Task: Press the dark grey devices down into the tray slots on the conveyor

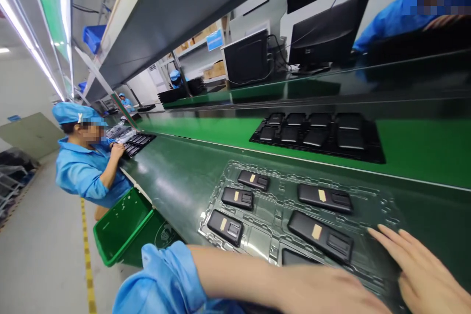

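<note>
A clear plastic tray point(272, 228) lies on the dark green bench in front of me, with several black rectangular parts in its pockets, each with a small tan sticker point(317, 231). My left hand point(324, 294) reaches across the tray's near edge; its fingers are out of sight at the bottom of the frame. My right hand point(419, 267) rests flat on the tray's right end, fingers stretched out and apart, holding nothing. The nearest black part point(321, 237) sits just left of its fingertips.
A black tray point(368, 154) of black parts rides on the bright green belt point(423, 149) behind. Monitors point(327, 34) stand beyond it. A co-worker in blue point(86, 167) works at the left by a green bin point(121, 228). Another person's blue sleeve point(386, 22) shows top right.
</note>
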A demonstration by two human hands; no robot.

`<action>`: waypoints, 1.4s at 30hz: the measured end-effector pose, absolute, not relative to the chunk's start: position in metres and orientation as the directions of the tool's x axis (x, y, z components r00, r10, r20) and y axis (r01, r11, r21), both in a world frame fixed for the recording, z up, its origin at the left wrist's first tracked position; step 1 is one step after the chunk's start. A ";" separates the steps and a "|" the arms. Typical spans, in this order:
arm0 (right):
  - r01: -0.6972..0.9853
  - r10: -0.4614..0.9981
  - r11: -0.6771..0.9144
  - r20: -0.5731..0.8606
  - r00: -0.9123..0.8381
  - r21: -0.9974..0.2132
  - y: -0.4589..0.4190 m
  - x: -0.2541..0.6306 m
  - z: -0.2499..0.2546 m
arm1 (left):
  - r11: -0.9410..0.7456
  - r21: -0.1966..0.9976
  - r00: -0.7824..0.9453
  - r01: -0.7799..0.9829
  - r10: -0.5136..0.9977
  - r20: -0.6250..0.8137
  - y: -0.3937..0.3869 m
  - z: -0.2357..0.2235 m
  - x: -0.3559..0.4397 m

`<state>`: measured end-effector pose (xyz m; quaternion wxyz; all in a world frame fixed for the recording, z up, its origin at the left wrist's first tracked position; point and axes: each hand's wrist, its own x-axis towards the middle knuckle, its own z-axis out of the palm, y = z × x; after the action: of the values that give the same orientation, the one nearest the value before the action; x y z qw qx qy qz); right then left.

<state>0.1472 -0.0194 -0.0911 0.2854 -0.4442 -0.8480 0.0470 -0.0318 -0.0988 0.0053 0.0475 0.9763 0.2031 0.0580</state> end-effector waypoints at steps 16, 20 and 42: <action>0.759 0.760 0.617 0.408 -0.506 -0.208 -0.034 0.125 -0.044 | -0.127 0.194 0.131 0.973 0.991 -0.007 -0.004 0.014 -0.101; 0.722 0.719 0.662 0.444 -0.535 -0.202 -0.025 0.125 -0.054 | 0.049 0.136 -0.044 0.989 0.998 -0.044 0.007 0.013 -0.156; 0.436 0.346 0.896 0.749 -0.564 -0.086 -0.073 0.088 -0.035 | 0.594 -0.066 -0.595 0.802 0.804 0.013 -0.108 -0.005 -0.251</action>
<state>0.0877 -0.0732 -0.0354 0.4109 -0.2214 -0.8827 -0.0543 -0.2510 -0.1078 -0.0045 -0.0204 0.4498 0.8925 -0.0264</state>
